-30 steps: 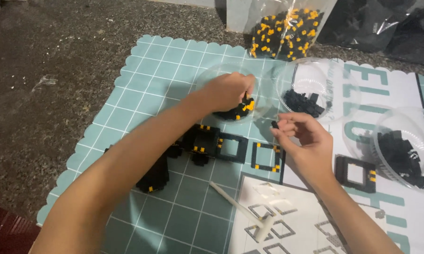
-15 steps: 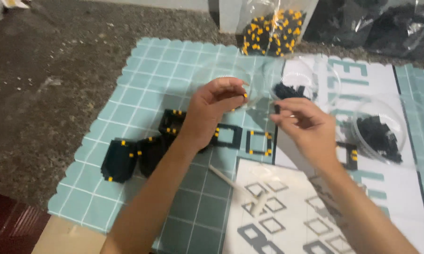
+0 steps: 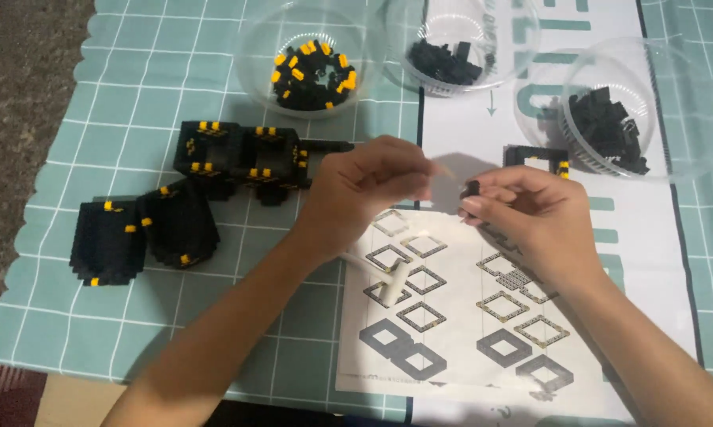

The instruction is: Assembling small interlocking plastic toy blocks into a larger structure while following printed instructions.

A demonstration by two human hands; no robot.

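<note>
A single head-worn camera looks steeply down, close over the bench (image 3: 24,95). The teal grid mat (image 3: 151,71) fills most of the view; three clear bowls (image 3: 254,55) line the far edge, both forearms entering from the near edge.

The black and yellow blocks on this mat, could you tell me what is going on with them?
A person is building with tiny bricks. The right hand pinches a small black brick, and the left hand meets it above the instruction sheet. Finished black-and-yellow cube sections lie on the teal grid mat; three clear bowls hold loose bricks.
</note>
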